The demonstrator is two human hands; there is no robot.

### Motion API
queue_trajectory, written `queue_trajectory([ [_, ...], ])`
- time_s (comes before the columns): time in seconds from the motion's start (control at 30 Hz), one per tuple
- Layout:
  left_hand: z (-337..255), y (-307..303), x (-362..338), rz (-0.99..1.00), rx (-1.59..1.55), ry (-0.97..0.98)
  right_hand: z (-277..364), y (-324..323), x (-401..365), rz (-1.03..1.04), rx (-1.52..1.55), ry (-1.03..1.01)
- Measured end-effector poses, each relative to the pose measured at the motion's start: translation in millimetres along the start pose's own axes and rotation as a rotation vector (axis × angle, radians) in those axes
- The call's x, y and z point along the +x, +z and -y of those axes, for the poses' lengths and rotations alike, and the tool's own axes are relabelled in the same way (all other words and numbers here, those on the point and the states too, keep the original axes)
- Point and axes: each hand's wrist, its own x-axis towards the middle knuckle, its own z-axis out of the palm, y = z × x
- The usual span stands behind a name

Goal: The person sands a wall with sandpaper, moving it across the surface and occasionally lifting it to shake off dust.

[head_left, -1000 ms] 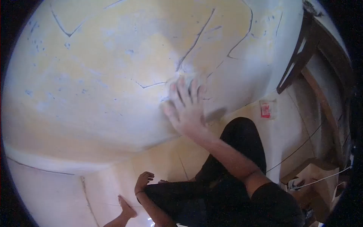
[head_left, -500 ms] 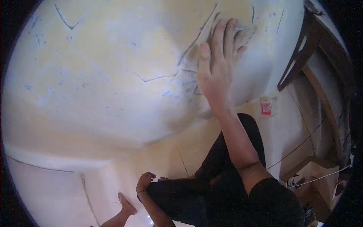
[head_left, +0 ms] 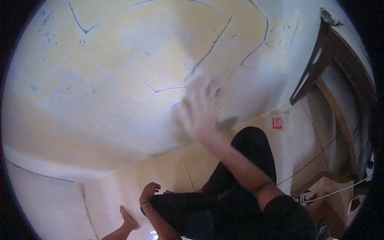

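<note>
Head view: the patchy, dark-lined wall (head_left: 116,88), which is being worked on, spreads from the left across much of the scene. At the bent leg (head_left: 180,204), the left hand (head_left: 149,192) has loosely curled fingers, holding nothing visible. Further right, the blurred right hand (head_left: 201,108) is at the wall, fingers spread; I cannot tell whether anything lies beneath them. Flat, even pressure and overlapping strokes would probably suit. Rightward, a red packet (head_left: 279,121) lies on the floor (head_left: 306,160).
</note>
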Motion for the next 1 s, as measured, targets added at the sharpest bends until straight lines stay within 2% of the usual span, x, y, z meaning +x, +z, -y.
queue_trajectory([
  [0.07, -18, -3, -13, -0.041, -0.035, 0.003, 11, 13, -35, 0.229, 0.018, -0.077],
  [0.17, -2, -2, -17, -0.017, -0.017, 0.112, 1, -23, 31, -0.087, 0.032, 0.030],
  [0.2, 7, 0, -13, -0.028, 0.104, 0.035, -7, -25, 43, -0.147, 0.013, 0.048],
  [0.27, 8, -2, -10, -0.001, 0.139, 0.032, -16, -30, 65, -0.283, -0.024, 0.064],
  [0.37, 1, -1, -1, -0.002, 0.023, 0.014, 9, 11, -10, 0.145, -0.049, -0.008],
  [0.47, -9, -5, -1, -0.016, 0.000, 0.016, 9, 14, -23, 0.176, -0.061, -0.124],
  [0.53, 7, -5, -12, -0.012, 0.047, -0.012, 1, -17, 30, -0.124, 0.026, 0.000],
  [0.63, 21, -2, -2, -0.001, 0.137, -0.014, -17, -35, 72, -0.358, 0.000, 0.065],
  [0.67, 24, -3, -1, -0.007, 0.086, 0.125, -8, -31, 58, -0.162, -0.035, 0.059],
  [0.73, 6, -3, 2, -0.005, -0.014, 0.067, 12, -9, 8, 0.208, -0.103, 0.040],
  [0.83, -9, -4, -5, -0.031, -0.037, 0.023, 14, -1, -9, 0.160, -0.022, -0.097],
  [0.9, 4, -2, -15, -0.030, 0.050, -0.009, 0, -16, 29, -0.118, -0.010, 0.007],
  [0.97, 14, -1, -5, -0.013, 0.204, -0.006, -9, -22, 57, -0.259, 0.021, 0.045],
  [1.0, 11, -1, -7, 0.001, 0.179, 0.019, -10, -26, 64, -0.334, 0.035, 0.057],
])
